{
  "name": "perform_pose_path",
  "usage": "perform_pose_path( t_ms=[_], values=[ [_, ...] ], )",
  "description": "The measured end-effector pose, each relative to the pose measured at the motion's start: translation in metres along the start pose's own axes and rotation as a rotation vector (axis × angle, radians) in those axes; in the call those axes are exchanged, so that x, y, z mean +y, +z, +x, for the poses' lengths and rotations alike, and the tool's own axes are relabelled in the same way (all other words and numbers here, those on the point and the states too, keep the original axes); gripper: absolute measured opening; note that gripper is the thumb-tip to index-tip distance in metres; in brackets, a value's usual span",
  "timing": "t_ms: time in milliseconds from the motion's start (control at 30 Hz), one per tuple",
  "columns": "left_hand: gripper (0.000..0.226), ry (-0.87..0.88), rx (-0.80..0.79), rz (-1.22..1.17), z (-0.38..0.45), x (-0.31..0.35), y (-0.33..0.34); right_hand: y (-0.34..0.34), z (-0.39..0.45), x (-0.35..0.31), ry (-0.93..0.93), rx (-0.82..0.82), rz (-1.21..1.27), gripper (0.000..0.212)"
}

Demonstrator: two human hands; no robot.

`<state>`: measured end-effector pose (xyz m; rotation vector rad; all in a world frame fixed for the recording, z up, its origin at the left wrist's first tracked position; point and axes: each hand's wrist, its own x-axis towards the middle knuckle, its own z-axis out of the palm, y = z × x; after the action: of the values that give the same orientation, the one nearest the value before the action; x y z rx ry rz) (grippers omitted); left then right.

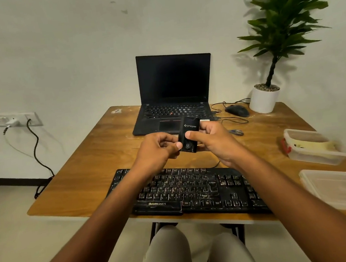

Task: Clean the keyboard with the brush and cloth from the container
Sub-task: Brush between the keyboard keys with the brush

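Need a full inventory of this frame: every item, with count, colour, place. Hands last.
cleaning kit case: 1, black, held above the keyboard
keyboard: 1, black, near table edge
laptop: 1, black, open, far side of the table
mouse: 1, black, wired, right of the laptop
potted plant: 1, green in a white pot, far right corner
container: 1, clear, open, right side, pale cloth inside
lid: 1, clear, near right corner
table: 1, wooden
wall socket: 1, white, left wall, plugs in
left hand: pinches the case's lower end
right hand: grips the case
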<state>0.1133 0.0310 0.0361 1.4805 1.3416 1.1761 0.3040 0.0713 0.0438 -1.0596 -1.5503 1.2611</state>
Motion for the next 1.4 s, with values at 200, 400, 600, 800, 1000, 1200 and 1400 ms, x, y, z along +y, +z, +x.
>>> perform_pose_path(
  t_ms=[200, 400, 600, 800, 1000, 1200, 1400],
  values=[
    [0.011, -0.002, 0.066, -0.05, 0.0, -0.003, -0.002, 0.006, 0.003, -0.001, 0.016, 0.001, 0.059, 0.032],
    [0.013, -0.036, 0.073, -0.113, 0.0, -0.004, -0.004, 0.008, 0.002, -0.001, 0.053, -0.024, 0.103, 0.043],
    [0.012, -0.057, 0.062, -0.149, -0.003, -0.006, -0.009, 0.013, 0.0, 0.001, 0.074, -0.035, 0.116, 0.049],
    [0.009, -0.065, 0.057, -0.149, -0.009, -0.008, -0.02, 0.025, -0.003, 0.001, -0.002, -0.032, 0.045, 0.063],
    [0.017, -0.066, 0.04, -0.131, -0.018, -0.015, -0.042, 0.046, -0.003, -0.006, -0.133, -0.077, -0.102, 0.075],
    [0.033, 0.037, 0.08, 0.33, -0.028, -0.042, -0.085, 0.075, 0.003, -0.011, -0.192, -0.096, -0.182, 0.067],
    [0.113, -0.1, -0.243, 0.431, -0.048, -0.077, -0.134, 0.1, 0.023, 0.004, -0.178, -0.117, -0.219, 0.069]
  ],
)
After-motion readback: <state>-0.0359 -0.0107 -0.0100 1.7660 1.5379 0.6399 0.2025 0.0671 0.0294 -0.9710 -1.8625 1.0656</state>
